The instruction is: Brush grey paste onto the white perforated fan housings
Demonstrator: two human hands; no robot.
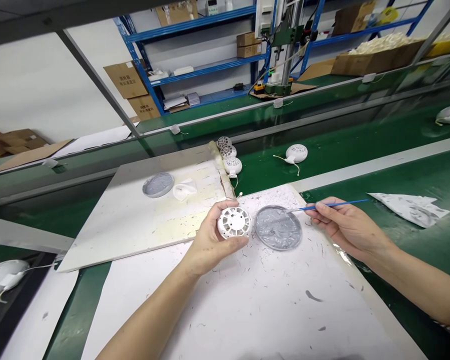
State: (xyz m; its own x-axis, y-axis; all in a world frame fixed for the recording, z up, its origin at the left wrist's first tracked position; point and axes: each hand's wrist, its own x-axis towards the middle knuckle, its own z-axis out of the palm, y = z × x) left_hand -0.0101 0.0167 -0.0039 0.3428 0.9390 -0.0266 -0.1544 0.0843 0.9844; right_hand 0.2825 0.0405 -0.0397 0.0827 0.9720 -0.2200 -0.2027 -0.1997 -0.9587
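Observation:
My left hand (213, 240) grips a round white plastic part with slotted vents (234, 222), its vented face turned up. My right hand (345, 225) pinches a thin blue paintbrush (326, 205) between thumb and fingers. The brush tip rests at the upper right rim of a round dish smeared with grey paint (278, 227). That dish lies on a paint-flecked white sheet (270, 295), between my two hands and touching neither. The vented part is held just left of the dish, apart from it.
A stained white board (135, 235) carries a second grey dish (158, 184) and a white cloth (184, 190). Several vented parts (227, 152) sit beyond it, near a corded white device (296, 153). Crumpled paper (410, 209) lies right on the green workbench (408, 170).

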